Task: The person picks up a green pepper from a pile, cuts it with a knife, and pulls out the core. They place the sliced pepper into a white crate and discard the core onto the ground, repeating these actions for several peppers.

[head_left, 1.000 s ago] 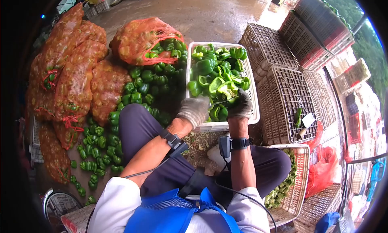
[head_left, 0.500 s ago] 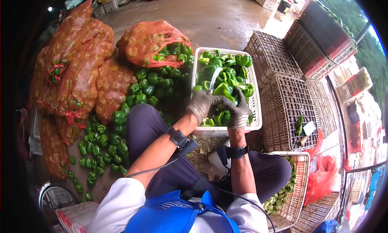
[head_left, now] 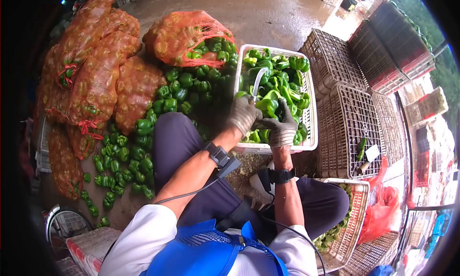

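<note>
My left hand, in a grey knit glove, is shut on a knife whose thin pale blade points up over the white crate. Beside it, my gloved right hand grips a green bell pepper just above the crate's near end. The two hands are almost touching. The crate is filled with cut and whole green peppers. Each wrist carries a black band with a cable.
Loose green peppers lie heaped on the ground to the left, spilling from an open orange mesh sack. More full sacks are stacked further left. Upturned grey crates stand to the right. A basket of pepper scraps sits by my right knee.
The knife blade has swung from lying across between the hands to pointing upward. Both hands have stayed close together over the crate's near end, with the pepper turned in the right hand.
</note>
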`<state>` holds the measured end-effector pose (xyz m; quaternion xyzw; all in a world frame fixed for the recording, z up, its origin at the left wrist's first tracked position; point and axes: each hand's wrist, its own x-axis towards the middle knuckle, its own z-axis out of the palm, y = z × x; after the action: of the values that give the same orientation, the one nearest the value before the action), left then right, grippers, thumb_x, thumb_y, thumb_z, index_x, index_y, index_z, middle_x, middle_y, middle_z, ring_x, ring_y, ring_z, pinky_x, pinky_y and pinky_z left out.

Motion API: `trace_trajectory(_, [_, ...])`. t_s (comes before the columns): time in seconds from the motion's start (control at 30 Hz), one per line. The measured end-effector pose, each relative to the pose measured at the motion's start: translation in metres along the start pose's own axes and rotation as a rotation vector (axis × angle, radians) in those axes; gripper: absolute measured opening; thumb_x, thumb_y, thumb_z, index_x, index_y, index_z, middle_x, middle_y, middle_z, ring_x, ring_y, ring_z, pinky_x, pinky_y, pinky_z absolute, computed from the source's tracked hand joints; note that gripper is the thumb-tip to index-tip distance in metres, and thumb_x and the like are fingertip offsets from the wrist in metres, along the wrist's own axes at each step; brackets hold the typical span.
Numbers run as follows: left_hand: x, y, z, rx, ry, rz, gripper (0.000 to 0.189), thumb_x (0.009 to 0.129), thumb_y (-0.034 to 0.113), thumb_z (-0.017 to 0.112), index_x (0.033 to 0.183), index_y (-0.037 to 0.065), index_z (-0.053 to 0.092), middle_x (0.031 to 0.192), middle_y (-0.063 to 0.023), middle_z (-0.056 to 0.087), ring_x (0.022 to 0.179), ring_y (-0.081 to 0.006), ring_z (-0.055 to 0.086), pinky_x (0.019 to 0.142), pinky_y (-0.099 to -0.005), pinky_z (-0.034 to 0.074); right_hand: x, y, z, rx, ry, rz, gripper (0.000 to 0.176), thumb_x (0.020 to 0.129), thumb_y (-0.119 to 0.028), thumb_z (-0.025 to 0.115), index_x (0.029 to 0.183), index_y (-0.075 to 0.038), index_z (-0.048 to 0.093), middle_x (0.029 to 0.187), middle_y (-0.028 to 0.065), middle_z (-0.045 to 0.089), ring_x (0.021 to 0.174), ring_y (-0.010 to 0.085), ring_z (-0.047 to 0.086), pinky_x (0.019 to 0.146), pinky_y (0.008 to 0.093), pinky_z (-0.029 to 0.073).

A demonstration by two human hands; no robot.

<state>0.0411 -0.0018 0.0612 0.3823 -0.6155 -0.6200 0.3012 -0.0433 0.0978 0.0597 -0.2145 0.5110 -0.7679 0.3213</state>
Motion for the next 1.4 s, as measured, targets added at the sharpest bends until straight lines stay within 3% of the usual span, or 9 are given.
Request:
trace_trajectory(0.3, [-0.013, 0.020, 0.000, -0.445, -0.048, -0.128, 0.038, 0.062, -0.008, 0.071, 0.098, -0.003, 0.063, 0.074, -0.0055, 0.062, 0.059, -0.0147, 0.059, 0.058, -0.0275, 0.052, 0.005, -0.005, -0.015, 0.251, 0.028, 0.008, 0.076, 0.061, 0.003, 0.060, 0.133, 0.010, 0.040, 0.121, 0.0168, 0.055, 0.096, 0.0239, 0.060, 0.076, 0.0306, 0.054])
trace_trajectory(0.53, [0.002, -0.002, -0.014, -0.618, -0.173, -0.140, 0.032, 0.068, -0.003, 0.071, 0.099, -0.005, 0.064, 0.083, -0.0086, 0.066, 0.069, -0.0195, 0.066, 0.064, -0.0296, 0.057, 0.005, -0.023, -0.020, 0.573, -0.180, 0.072, 0.071, 0.064, -0.004, 0.055, 0.133, 0.006, 0.041, 0.114, 0.0152, 0.058, 0.090, 0.0252, 0.062, 0.079, 0.0339, 0.054])
trace_trajectory(0.8, [0.007, -0.011, -0.025, -0.851, -0.369, -0.130, 0.034, 0.081, 0.008, 0.067, 0.110, -0.006, 0.057, 0.085, -0.0136, 0.065, 0.074, -0.0251, 0.066, 0.066, -0.0406, 0.059, 0.006, -0.002, -0.050, 0.757, 0.057, 0.200, 0.029, 0.078, -0.014, 0.061, 0.105, -0.001, 0.062, 0.105, 0.0125, 0.064, 0.100, 0.0280, 0.060, 0.090, 0.0440, 0.049])
trace_trajectory(0.87, [-0.002, 0.002, -0.025, -0.831, -0.398, -0.084, 0.033, 0.082, 0.009, 0.066, 0.109, -0.006, 0.056, 0.086, -0.0146, 0.065, 0.075, -0.0261, 0.066, 0.067, -0.0427, 0.059, 0.011, 0.010, -0.059, -0.017, 0.059, -0.113, 0.028, 0.079, -0.016, 0.062, 0.103, -0.002, 0.063, 0.104, 0.0124, 0.064, 0.100, 0.0292, 0.060, 0.090, 0.0469, 0.048])
trace_trajectory(0.97, [-0.014, 0.018, -0.027, -0.783, -0.391, -0.113, 0.032, 0.083, 0.012, 0.066, 0.111, -0.003, 0.058, 0.088, -0.0128, 0.066, 0.074, -0.0244, 0.067, 0.062, -0.0353, 0.058, 0.022, 0.008, -0.061, 0.476, 0.013, 0.055, 0.030, 0.081, -0.019, 0.063, 0.106, -0.002, 0.063, 0.106, 0.0126, 0.065, 0.101, 0.0297, 0.060, 0.091, 0.0466, 0.048])
trace_trajectory(1.13, [-0.017, 0.021, -0.034, -0.753, -0.386, -0.127, 0.035, 0.087, 0.024, 0.063, 0.112, 0.000, 0.059, 0.087, -0.0104, 0.068, 0.068, -0.0234, 0.068, 0.052, -0.0272, 0.054, 0.041, 0.006, -0.058, 0.609, -0.049, 0.196, 0.031, 0.084, -0.018, 0.061, 0.111, -0.002, 0.062, 0.109, 0.0123, 0.064, 0.099, 0.0284, 0.061, 0.091, 0.0425, 0.048])
trace_trajectory(1.27, [-0.014, 0.026, -0.032, -0.707, -0.201, -0.235, 0.034, 0.083, 0.023, 0.066, 0.106, -0.002, 0.060, 0.079, -0.0104, 0.067, 0.060, -0.0234, 0.067, 0.044, -0.0267, 0.050, 0.062, -0.011, -0.063, 0.315, 0.074, 0.068, 0.038, 0.084, -0.013, 0.061, 0.120, -0.002, 0.056, 0.106, 0.0128, 0.064, 0.088, 0.0276, 0.064, 0.078, 0.0393, 0.053])
trace_trajectory(1.33, [-0.022, 0.027, -0.030, -0.661, -0.072, -0.240, 0.029, 0.081, 0.018, 0.066, 0.101, -0.002, 0.060, 0.074, -0.0105, 0.066, 0.054, -0.0229, 0.065, 0.041, -0.0270, 0.049, 0.087, -0.027, -0.068, 0.140, 0.251, 0.040, 0.051, 0.078, -0.002, 0.067, 0.127, 0.000, 0.050, 0.099, 0.0127, 0.066, 0.069, 0.0242, 0.065, 0.057, 0.0329, 0.054])
trace_trajectory(1.4, [-0.031, 0.038, -0.035, -0.489, -0.115, -0.154, 0.028, 0.080, 0.016, 0.066, 0.101, -0.002, 0.060, 0.073, -0.0107, 0.066, 0.054, -0.0227, 0.065, 0.041, -0.0269, 0.050, 0.124, -0.032, -0.083, -0.080, 0.350, -0.062, 0.053, 0.071, -0.003, 0.073, 0.121, 0.002, 0.055, 0.092, 0.0107, 0.066, 0.066, 0.0160, 0.062, 0.059, 0.0305, 0.051])
